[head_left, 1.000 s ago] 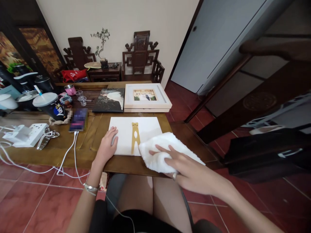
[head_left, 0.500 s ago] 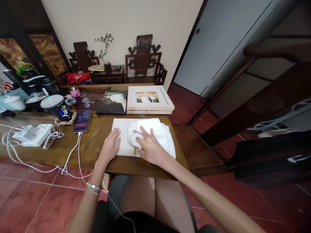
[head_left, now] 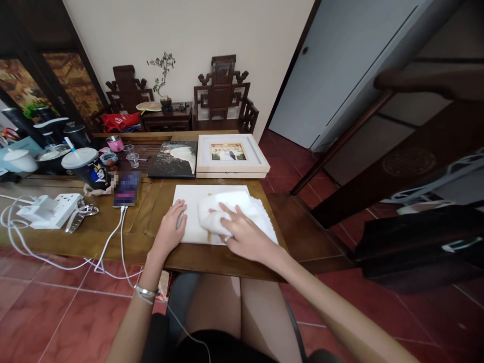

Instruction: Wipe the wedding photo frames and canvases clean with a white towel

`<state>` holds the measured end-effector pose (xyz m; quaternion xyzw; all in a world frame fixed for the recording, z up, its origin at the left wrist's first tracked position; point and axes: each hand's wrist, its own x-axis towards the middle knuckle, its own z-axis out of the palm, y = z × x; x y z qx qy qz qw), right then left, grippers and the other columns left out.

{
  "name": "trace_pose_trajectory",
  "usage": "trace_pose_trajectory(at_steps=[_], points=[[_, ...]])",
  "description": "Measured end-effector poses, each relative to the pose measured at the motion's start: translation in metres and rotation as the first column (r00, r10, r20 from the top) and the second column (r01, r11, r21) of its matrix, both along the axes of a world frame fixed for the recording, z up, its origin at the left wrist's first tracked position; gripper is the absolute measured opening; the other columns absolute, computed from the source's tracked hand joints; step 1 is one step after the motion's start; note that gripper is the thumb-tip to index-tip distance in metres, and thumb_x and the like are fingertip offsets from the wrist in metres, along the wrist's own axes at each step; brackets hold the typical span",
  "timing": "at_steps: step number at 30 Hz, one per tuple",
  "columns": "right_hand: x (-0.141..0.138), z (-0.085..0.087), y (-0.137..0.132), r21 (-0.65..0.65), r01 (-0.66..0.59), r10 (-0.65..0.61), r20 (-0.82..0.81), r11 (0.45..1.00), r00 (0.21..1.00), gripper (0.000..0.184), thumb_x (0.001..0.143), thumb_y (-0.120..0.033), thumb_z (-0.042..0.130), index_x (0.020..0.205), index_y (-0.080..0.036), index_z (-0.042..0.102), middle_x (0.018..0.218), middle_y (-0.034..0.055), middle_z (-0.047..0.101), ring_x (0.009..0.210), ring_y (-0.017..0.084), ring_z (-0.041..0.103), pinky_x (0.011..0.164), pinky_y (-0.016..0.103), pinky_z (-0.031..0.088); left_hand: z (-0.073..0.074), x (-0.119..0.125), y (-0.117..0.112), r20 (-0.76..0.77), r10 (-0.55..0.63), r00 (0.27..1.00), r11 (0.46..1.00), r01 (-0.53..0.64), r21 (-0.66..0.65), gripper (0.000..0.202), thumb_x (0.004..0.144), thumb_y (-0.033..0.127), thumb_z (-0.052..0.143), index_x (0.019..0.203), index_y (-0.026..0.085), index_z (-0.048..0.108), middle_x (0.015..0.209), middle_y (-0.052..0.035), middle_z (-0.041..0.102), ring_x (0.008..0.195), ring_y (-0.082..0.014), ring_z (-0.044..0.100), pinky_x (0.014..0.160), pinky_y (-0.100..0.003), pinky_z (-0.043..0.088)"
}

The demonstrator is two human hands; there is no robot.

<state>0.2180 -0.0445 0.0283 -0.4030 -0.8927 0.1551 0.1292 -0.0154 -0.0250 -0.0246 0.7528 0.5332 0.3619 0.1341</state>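
Observation:
A white picture frame (head_left: 189, 214) lies flat near the table's front edge, with a bit of gold inner border showing. My left hand (head_left: 173, 222) rests on its left edge, fingers stretched flat and thumb apart. A folded white towel (head_left: 212, 214) covers much of the frame's middle and right side. Pressing on that towel is my right hand (head_left: 240, 232), its fingers spread and partly sunk into the cloth. Most of the frame's centre is hidden beneath the towel.
Behind the frame lie a dark picture panel (head_left: 174, 159) and a boxed photo frame (head_left: 232, 169). To the left are a phone (head_left: 127, 189) on a cable, a power strip (head_left: 62, 214), a lidded cup (head_left: 85, 164) and loose cords.
My right hand has slid the towel slightly toward me and to the right, uncovering part of the frame's far side. My left hand stays in place.

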Motion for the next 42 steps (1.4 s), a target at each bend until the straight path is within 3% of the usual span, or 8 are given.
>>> trace_pose_trajectory(at_steps=[4, 7, 16, 19, 26, 29, 32, 42], points=[[-0.017, -0.001, 0.040, 0.047, 0.134, -0.137, 0.064, 0.990, 0.988, 0.031, 0.082, -0.012, 0.044, 0.109, -0.010, 0.060, 0.137, 0.0197, 0.051, 0.140, 0.036, 0.025, 0.107, 0.063, 0.022, 0.000, 0.000, 0.000, 0.004, -0.006, 1.000, 1.000, 0.006, 0.001, 0.033, 0.089, 0.022, 0.044, 0.115, 0.011, 0.061, 0.133, -0.0175, 0.056, 0.130, -0.0251, 0.047, 0.112, -0.045, 0.035], [-0.030, 0.004, 0.044, 0.086, 0.145, -0.154, 0.113, 0.986, 0.982, 0.033, 0.079, -0.010, 0.045, 0.108, -0.010, 0.061, 0.138, 0.0191, 0.049, 0.139, 0.039, 0.023, 0.104, 0.065, 0.024, 0.001, -0.001, 0.001, 0.003, -0.008, 1.000, 1.000, 0.008, 0.001, 0.033, 0.089, 0.022, 0.044, 0.116, 0.011, 0.060, 0.133, -0.0171, 0.057, 0.131, -0.0251, 0.047, 0.111, -0.045, 0.035], [-0.018, 0.017, -0.051, -0.068, -0.073, 0.077, 0.064, 0.995, 0.995, 0.034, 0.066, -0.006, 0.048, 0.093, -0.015, 0.065, 0.148, 0.0115, 0.040, 0.143, 0.037, 0.012, 0.111, 0.066, 0.010, 0.001, 0.001, -0.001, -0.003, 0.004, 1.000, 1.000, -0.004, 0.001, 0.034, 0.089, 0.021, 0.044, 0.116, 0.008, 0.060, 0.133, -0.0188, 0.056, 0.130, -0.0250, 0.047, 0.112, -0.044, 0.034], [-0.011, 0.022, -0.062, -0.139, -0.113, 0.121, 0.046, 0.984, 0.992, 0.037, 0.063, -0.005, 0.047, 0.094, -0.016, 0.065, 0.148, 0.0093, 0.041, 0.143, 0.034, 0.013, 0.113, 0.063, 0.011, 0.000, 0.000, -0.001, -0.005, 0.006, 1.000, 1.000, -0.006, -0.002, 0.034, 0.089, 0.021, 0.044, 0.117, 0.010, 0.059, 0.134, -0.0177, 0.055, 0.131, -0.0244, 0.047, 0.113, -0.045, 0.033], [-0.026, 0.013, 0.006, 0.025, 0.026, -0.029, 0.127, 0.999, 0.991, 0.033, 0.076, -0.010, 0.047, 0.106, -0.010, 0.062, 0.145, 0.0182, 0.041, 0.140, 0.039, 0.020, 0.108, 0.064, 0.022, -0.001, 0.000, 0.000, -0.014, -0.006, 1.000, 1.000, 0.006, -0.007, 0.037, 0.091, 0.023, 0.042, 0.124, 0.011, 0.055, 0.137, -0.0165, 0.052, 0.132, -0.0234, 0.045, 0.113, -0.044, 0.032], [-0.041, 0.009, 0.039, 0.092, 0.103, -0.119, 0.181, 0.990, 0.976, 0.036, 0.080, -0.012, 0.046, 0.113, -0.010, 0.060, 0.146, 0.0176, 0.040, 0.139, 0.041, 0.019, 0.104, 0.067, 0.023, -0.002, -0.001, 0.000, -0.037, -0.021, 0.999, 1.000, 0.020, -0.018, 0.042, 0.094, 0.025, 0.038, 0.131, 0.011, 0.049, 0.145, -0.0166, 0.043, 0.139, -0.0236, 0.035, 0.115, -0.046, 0.028], [-0.051, 0.008, 0.047, 0.109, 0.105, -0.126, 0.217, 0.988, 0.968, 0.040, 0.079, -0.011, 0.047, 0.117, -0.012, 0.060, 0.147, 0.0170, 0.039, 0.140, 0.042, 0.016, 0.103, 0.070, 0.020, -0.005, -0.002, 0.000, -0.042, -0.018, 0.999, 1.000, 0.018, -0.009, 0.044, 0.095, 0.026, 0.035, 0.134, 0.011, 0.047, 0.150, -0.0153, 0.037, 0.143, -0.0237, 0.023, 0.116, -0.048, 0.023], [-0.027, 0.014, -0.062, -0.032, -0.183, 0.185, 0.101, 0.983, 0.977, 0.034, 0.075, -0.016, 0.051, 0.106, -0.015, 0.064, 0.149, 0.0139, 0.037, 0.142, 0.039, 0.013, 0.111, 0.065, 0.007, -0.007, -0.002, 0.001, -0.032, 0.007, 0.999, 0.998, -0.009, -0.056, 0.044, 0.094, 0.024, 0.035, 0.133, 0.010, 0.049, 0.147, -0.0159, 0.040, 0.140, -0.0234, 0.031, 0.117, -0.046, 0.024]])
